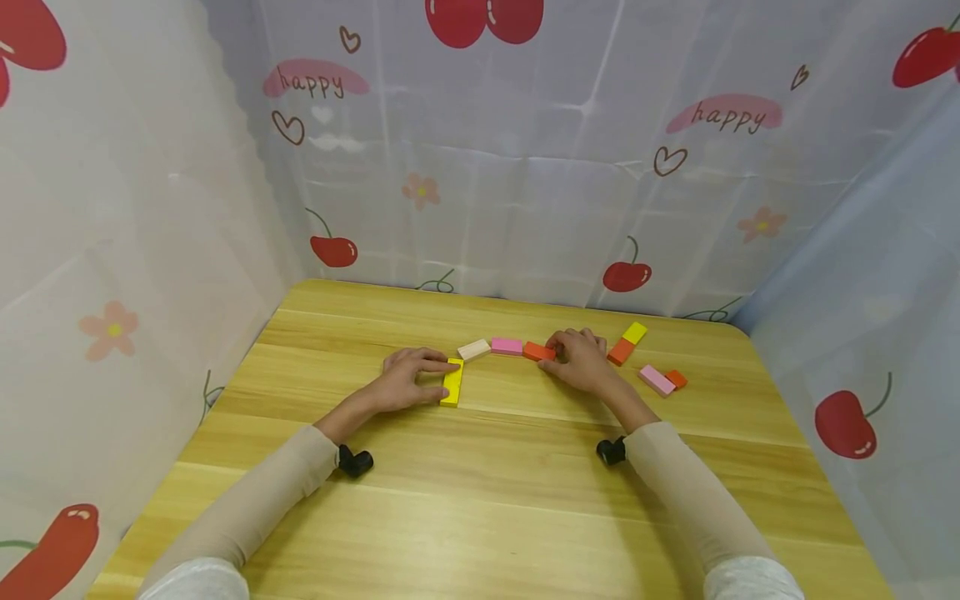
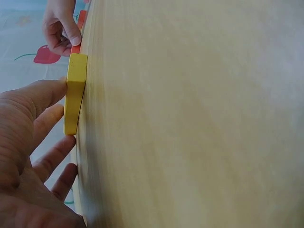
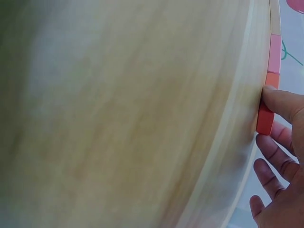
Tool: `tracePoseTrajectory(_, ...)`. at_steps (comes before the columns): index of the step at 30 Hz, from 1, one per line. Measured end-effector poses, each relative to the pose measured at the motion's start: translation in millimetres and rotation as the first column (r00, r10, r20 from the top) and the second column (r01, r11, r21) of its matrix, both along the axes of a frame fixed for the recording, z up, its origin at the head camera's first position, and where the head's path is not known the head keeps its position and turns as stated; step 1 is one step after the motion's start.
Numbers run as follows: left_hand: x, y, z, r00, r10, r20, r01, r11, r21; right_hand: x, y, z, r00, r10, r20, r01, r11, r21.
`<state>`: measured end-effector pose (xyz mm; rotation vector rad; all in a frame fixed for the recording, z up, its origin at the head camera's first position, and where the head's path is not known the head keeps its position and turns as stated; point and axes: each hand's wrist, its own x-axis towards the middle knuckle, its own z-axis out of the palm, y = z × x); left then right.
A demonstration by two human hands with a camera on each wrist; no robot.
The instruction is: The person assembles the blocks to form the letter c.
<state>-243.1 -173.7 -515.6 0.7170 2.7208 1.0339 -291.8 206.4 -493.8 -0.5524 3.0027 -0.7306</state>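
A short curved row of flat blocks lies on the table. At its left end my left hand (image 1: 407, 382) touches a yellow block (image 1: 452, 395) with thumb and forefinger, the other fingers spread loosely. In the left wrist view the yellow block (image 2: 75, 102) lies flat, fingertips at its upper edge. A cream block (image 1: 474, 349) and a pink block (image 1: 507, 346) follow to the right. My right hand (image 1: 583, 360) pinches the orange block (image 1: 537, 351) at the row's right end. The right wrist view shows the thumb on this orange block (image 3: 265, 118), with the other fingers beyond it.
Right of the right hand lie a yellow block (image 1: 635, 332) touching an orange-red block (image 1: 621, 351), and a pink block (image 1: 657, 380) beside a small orange piece (image 1: 677, 379). A patterned curtain (image 1: 480, 208) closes off the table's (image 1: 450, 517) back and sides.
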Motion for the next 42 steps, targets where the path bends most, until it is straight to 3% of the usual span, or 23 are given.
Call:
tracePoseTrajectory(27, 1.3, -0.3, 0.8, 1.000, -0.012, 0.002, 0.012, 1.000, 0.006, 2.6, 3.2, -4.0, 0.999, 0.007, 0.032, -0.006, 0.999, -0.031)
tracePoseTrajectory(42, 0.0, -0.1, -2.0, 1.000, -0.018, -0.007, 0.018, 0.999, 0.029, 8.2, 37.5, -1.8, 1.000, 0.005, -0.017, -0.006, 0.998, -0.069)
